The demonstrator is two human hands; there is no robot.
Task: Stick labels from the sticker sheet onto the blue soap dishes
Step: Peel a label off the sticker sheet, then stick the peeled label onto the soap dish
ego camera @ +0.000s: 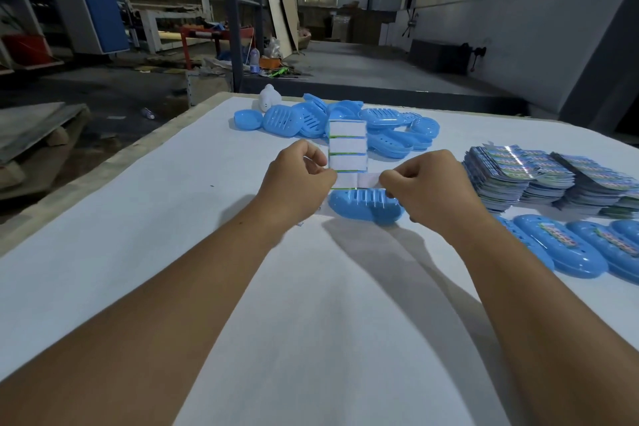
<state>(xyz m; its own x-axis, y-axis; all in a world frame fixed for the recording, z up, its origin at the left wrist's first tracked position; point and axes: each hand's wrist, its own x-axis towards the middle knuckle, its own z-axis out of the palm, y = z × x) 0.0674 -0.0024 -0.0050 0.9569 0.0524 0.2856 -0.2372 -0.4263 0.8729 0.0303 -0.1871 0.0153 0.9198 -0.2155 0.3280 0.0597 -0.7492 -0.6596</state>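
Two hands: left hand [297,176] pinches the white paper sticker sheet [347,145]; right hand [425,187] pinches its lower label.
Dish: blue slotted plastic soap dish [363,206] on the worktop [311,304], under both hands.
Handling: sheet light, floppy — hold by edges; dish probably stiff, slippery.

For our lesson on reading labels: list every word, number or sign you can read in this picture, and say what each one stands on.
No text can be read.
Sticker sheet held by the left hand and right hand: only its plain back shows.
Stacked sticker sheets: colourful print, too blurred.
Labelled soap dishes: print too small.
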